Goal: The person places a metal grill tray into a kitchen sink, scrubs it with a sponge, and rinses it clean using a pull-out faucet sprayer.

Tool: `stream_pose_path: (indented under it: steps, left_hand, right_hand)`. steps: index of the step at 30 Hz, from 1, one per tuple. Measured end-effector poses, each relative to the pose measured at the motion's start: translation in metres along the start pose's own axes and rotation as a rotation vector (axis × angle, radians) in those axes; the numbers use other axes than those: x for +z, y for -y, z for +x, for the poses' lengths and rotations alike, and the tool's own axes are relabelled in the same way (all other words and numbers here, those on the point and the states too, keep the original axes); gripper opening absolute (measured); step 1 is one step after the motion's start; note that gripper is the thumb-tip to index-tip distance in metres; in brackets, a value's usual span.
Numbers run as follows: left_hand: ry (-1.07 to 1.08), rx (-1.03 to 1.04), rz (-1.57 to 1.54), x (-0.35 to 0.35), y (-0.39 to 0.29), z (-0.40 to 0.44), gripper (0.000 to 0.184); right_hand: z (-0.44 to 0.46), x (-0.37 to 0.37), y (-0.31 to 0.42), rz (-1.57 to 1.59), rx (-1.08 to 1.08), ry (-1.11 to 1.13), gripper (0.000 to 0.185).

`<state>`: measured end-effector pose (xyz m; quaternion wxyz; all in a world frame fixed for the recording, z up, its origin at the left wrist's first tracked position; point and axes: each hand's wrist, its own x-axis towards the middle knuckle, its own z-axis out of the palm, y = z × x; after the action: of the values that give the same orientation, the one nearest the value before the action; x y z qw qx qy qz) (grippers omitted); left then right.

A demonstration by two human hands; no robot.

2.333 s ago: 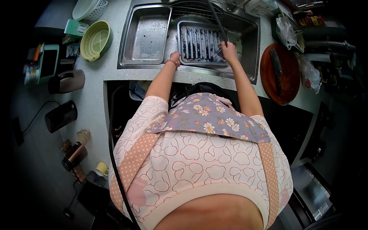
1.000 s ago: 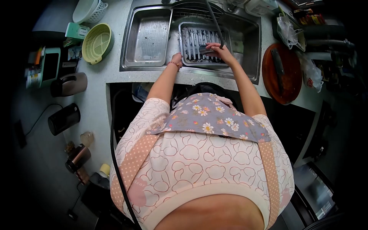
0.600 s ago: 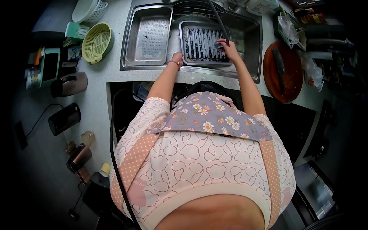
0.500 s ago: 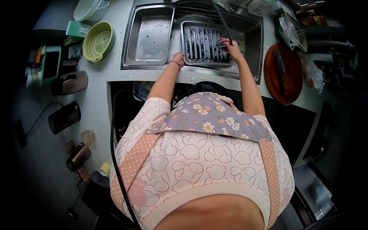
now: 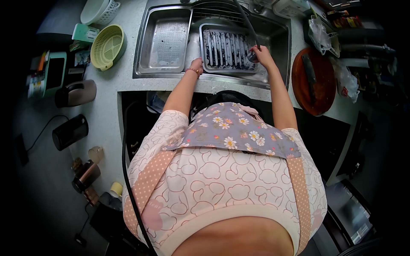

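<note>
A metal tray with raised ridges (image 5: pixel 226 49) lies in the steel sink (image 5: pixel 279 53), wet and covered with dark patches. My left hand (image 5: pixel 197 66) is closed on the tray's near left corner. Over the tray's right side, my right hand (image 5: pixel 261 55) grips the grey spray head (image 5: pixel 253 56) of a dark hose (image 5: pixel 247 22) that comes down from the back of the sink. To the left of the ridged tray sits a deep steel pan (image 5: pixel 165 40) with a perforated bottom.
Right of the sink, a round reddish board (image 5: pixel 322 85) carries a cleaver (image 5: pixel 308 70). A green colander (image 5: pixel 107 47) and a white basket (image 5: pixel 106 13) stand on the left counter, with a kettle (image 5: pixel 77 93) nearer. A wire rack (image 5: pixel 218 15) is behind the tray.
My right hand has swung left over the tray, then back right to its right side with the spray head. My left hand has stayed at the near left corner.
</note>
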<state>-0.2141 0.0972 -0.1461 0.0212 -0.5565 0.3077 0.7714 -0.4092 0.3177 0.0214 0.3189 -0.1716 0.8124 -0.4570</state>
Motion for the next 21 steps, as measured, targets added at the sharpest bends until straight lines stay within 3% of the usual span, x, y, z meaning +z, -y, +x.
stream_pose_path:
  steps: [8, 14, 21]
  left_hand:
    - [0.041, -0.021, 0.104, -0.019, 0.016, 0.059, 0.037]
    - [-0.003, -0.014, 0.051, -0.002, -0.003, -0.001, 0.028]
    - [0.021, -0.004, -0.031, -0.003, 0.0, 0.005, 0.037]
  right_hand:
    - [-0.001, 0.001, -0.004, -0.005, 0.013, -0.002, 0.026]
    - [-0.003, -0.001, -0.002, -0.011, 0.016, 0.01, 0.026]
    - [-0.005, -0.005, 0.0, -0.118, -0.024, -0.061, 0.025]
